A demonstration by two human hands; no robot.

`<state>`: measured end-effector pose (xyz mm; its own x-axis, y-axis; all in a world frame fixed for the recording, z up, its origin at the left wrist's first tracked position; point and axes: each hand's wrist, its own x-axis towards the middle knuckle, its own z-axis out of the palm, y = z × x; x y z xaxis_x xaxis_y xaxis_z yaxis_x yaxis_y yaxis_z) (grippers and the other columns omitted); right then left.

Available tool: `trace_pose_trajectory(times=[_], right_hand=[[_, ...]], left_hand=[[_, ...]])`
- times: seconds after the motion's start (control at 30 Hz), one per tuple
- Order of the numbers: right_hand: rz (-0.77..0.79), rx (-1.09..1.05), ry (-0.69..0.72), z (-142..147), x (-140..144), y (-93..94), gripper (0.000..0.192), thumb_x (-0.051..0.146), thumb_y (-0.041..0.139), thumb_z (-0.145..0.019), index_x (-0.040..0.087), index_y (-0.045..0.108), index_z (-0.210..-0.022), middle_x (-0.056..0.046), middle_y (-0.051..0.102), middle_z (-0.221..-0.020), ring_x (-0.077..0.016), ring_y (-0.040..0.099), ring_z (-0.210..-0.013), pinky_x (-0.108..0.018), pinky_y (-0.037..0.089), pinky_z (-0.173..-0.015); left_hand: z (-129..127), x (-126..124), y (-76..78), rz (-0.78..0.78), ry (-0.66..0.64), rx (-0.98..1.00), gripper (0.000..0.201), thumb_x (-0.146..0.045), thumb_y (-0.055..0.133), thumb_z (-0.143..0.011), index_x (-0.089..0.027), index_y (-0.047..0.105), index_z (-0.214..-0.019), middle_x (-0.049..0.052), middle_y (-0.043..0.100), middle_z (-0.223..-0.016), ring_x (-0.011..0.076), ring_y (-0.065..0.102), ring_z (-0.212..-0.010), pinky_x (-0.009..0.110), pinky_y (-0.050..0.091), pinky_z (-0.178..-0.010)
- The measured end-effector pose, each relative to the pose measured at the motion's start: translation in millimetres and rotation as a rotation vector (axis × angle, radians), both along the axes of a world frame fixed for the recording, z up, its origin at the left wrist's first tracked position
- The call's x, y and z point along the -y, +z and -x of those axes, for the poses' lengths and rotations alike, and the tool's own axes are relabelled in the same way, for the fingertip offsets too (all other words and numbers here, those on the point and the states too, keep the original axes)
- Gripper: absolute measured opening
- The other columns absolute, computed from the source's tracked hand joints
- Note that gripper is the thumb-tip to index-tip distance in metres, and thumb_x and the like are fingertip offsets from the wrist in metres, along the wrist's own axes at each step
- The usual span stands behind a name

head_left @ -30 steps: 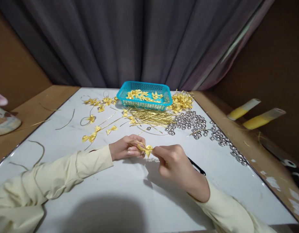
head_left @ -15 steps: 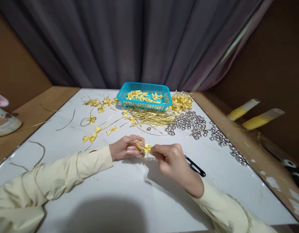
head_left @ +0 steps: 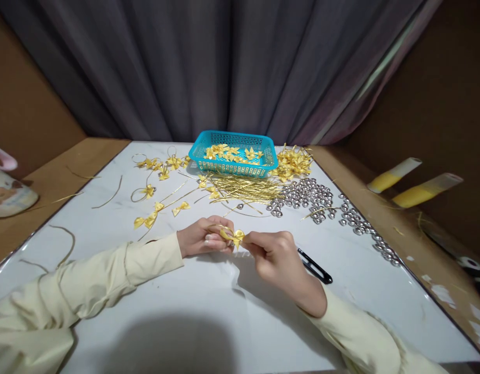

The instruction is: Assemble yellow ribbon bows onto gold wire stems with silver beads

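A yellow ribbon bow [head_left: 236, 237] with a loop of gold cord [head_left: 220, 225] is held up between my two hands, over the near half of the white table. My left hand [head_left: 209, 238] is closed on the bow and its cord from the left side. From the right, my right hand [head_left: 277, 257] pinches the bow's edge between thumb and fingertips; what lies exactly inside the pinch is hidden. Beside my right wrist lies a black tool [head_left: 315, 266], partly covered by the hand.
Behind my hands are a blue basket [head_left: 232, 169] of yellow bows, a bundle of gold cords [head_left: 245, 188] and many silver heart-like beads [head_left: 308, 196]. Finished-looking looped bows [head_left: 146, 192] lie left. A mug [head_left: 10, 192] stands far left; two yellow-filled tubes [head_left: 429, 190] lie right.
Both hands keep their hold on the bow with almost no movement. The whole view has shifted very slightly.
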<state>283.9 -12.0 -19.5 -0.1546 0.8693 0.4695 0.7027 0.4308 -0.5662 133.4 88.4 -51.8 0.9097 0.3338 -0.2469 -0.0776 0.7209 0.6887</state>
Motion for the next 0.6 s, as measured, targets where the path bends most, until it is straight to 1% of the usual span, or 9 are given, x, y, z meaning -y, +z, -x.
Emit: trace_pose_trajectory(times=[0.1,0.3,0.5,0.6], right_hand=[[-0.015,0.008,0.004,0.6,0.3,-0.4,0.021,0.002,0.036,-0.058,0.017,0.047,-0.049,0.004,0.038,-0.04,-0.0072,0.027,-0.038,-0.019,0.022,-0.041],[-0.039,0.044,0.005,1.0,1.6,-0.4,0.018,0.002,0.034,-0.052,0.018,0.04,-0.049,0.005,0.036,-0.041,-0.0078,0.024,-0.039,-0.02,0.019,-0.041],[-0.047,0.046,0.001,1.7,2.7,-0.6,0.018,0.001,0.034,-0.051,0.018,0.04,-0.051,0.005,0.036,-0.041,-0.0077,0.025,-0.039,-0.02,0.019,-0.042],[-0.044,0.037,-0.002,2.8,3.2,-1.0,0.017,0.001,0.034,-0.052,0.018,0.037,-0.05,0.005,0.035,-0.041,-0.0076,0.023,-0.039,-0.02,0.019,-0.041]], left_hand=[[0.1,0.2,0.7,-0.004,-0.007,0.0,0.007,-0.015,0.063,-0.056,-0.009,0.059,-0.056,-0.008,0.036,-0.029,0.0004,0.02,-0.026,0.022,0.039,-0.051],[-0.5,1.2,2.4,-0.015,-0.012,-0.004,0.008,-0.016,0.063,-0.058,-0.009,0.06,-0.056,-0.007,0.037,-0.028,0.0007,0.022,-0.025,0.022,0.04,-0.051],[-0.8,2.4,4.0,-0.022,-0.002,-0.018,0.006,-0.014,0.062,-0.057,-0.009,0.06,-0.054,-0.008,0.036,-0.028,0.0005,0.024,-0.025,0.022,0.041,-0.051],[-0.5,2.5,4.4,-0.032,-0.002,-0.025,0.006,-0.013,0.061,-0.058,-0.009,0.06,-0.054,-0.007,0.037,-0.028,0.0004,0.024,-0.025,0.022,0.041,-0.052]])
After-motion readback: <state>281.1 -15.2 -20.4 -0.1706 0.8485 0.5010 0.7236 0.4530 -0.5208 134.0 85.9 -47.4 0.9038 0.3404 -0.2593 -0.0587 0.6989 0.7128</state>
